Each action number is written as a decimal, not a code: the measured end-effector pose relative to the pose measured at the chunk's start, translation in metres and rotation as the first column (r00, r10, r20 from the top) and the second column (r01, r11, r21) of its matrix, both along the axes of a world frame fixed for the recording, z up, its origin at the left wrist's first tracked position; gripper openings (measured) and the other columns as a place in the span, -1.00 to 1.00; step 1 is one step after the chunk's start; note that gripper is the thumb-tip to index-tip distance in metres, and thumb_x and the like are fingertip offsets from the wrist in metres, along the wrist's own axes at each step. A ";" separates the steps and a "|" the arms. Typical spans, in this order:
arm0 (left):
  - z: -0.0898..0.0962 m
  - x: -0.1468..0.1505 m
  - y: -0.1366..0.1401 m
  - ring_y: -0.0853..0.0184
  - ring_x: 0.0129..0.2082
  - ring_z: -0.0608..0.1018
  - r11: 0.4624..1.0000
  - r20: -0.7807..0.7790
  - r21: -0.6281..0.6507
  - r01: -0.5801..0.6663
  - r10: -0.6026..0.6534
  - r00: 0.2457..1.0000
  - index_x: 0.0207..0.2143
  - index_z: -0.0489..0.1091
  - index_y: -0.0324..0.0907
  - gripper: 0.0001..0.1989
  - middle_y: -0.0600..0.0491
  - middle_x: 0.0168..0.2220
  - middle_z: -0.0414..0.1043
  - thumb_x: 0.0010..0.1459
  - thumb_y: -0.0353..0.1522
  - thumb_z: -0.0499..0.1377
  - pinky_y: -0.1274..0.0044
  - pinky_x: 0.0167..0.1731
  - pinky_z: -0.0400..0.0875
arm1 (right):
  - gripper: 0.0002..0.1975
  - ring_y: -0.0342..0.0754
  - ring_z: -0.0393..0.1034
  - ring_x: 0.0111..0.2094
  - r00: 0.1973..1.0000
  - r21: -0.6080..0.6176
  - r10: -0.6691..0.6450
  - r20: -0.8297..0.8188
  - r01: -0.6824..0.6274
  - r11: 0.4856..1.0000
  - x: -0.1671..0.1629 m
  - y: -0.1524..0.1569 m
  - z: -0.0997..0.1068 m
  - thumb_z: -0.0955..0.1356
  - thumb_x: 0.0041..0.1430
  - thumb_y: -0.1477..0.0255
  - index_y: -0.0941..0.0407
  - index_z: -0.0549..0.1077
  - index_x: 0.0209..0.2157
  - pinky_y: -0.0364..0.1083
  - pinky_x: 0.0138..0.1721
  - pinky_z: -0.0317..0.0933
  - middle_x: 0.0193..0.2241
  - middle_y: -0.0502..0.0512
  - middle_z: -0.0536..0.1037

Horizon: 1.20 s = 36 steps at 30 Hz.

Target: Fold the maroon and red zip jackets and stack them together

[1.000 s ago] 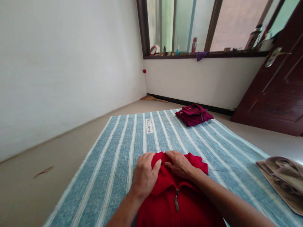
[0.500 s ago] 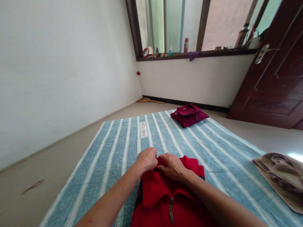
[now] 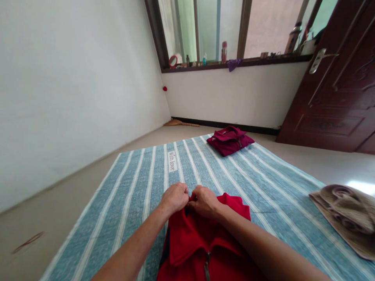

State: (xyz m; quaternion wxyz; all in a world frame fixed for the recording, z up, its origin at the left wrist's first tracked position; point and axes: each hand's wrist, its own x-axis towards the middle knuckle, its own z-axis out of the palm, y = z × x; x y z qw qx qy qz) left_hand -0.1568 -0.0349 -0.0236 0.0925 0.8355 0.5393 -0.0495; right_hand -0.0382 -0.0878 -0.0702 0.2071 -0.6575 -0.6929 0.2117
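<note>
A red zip-collar jacket lies on the blue striped cloth right in front of me, its collar spread and the zipper pull showing. My left hand is closed on the far left edge of the collar. Close beside it, my right hand pinches the same edge, fingers curled into the fabric. Part of the jacket is hidden under my right forearm, and its lower end runs out of view.
Toward the far edge of the cloth sits a folded maroon garment. A tan folded item lies at the right. Beyond are a broom, a cluttered windowsill and a dark red door. A white wall rises left.
My right hand's fingers have curled in tighter on the collar edge. The whole view has shifted slightly, so the surroundings appear further left.
</note>
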 end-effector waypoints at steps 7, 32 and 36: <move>-0.004 0.002 -0.001 0.23 -0.23 0.56 0.999 -0.012 0.002 0.052 -0.052 0.999 -0.40 0.48 -0.17 -0.74 -0.03 -0.33 0.55 0.05 -0.52 0.00 0.52 -0.31 0.32 | -0.73 0.02 0.46 -0.27 0.997 -0.054 0.026 0.076 -0.022 0.998 0.004 0.005 0.003 0.30 0.16 0.28 0.15 0.55 -0.39 -0.12 -0.32 0.22 -0.28 0.19 0.56; -0.017 0.007 -0.002 0.14 -0.15 0.57 0.998 -0.051 -0.027 -0.058 0.057 0.997 -0.26 0.49 -0.18 -0.70 -0.12 -0.22 0.56 0.09 -0.45 -0.03 0.45 -0.28 0.40 | -0.33 0.20 0.47 -0.13 0.912 -0.093 0.022 0.411 0.018 0.995 0.012 -0.004 0.012 0.09 0.29 0.01 0.26 0.57 -0.25 -0.02 -0.14 0.27 -0.22 0.42 0.57; -0.017 0.008 -0.004 0.15 -0.14 0.57 0.998 -0.051 -0.019 -0.066 0.065 0.997 -0.26 0.49 -0.18 -0.70 -0.12 -0.21 0.56 0.09 -0.45 -0.03 0.47 -0.27 0.40 | -0.38 0.18 0.47 -0.12 0.900 -0.141 0.055 0.433 0.007 0.990 0.015 -0.003 0.018 0.14 0.27 0.02 0.23 0.58 -0.25 -0.04 -0.13 0.27 -0.21 0.40 0.57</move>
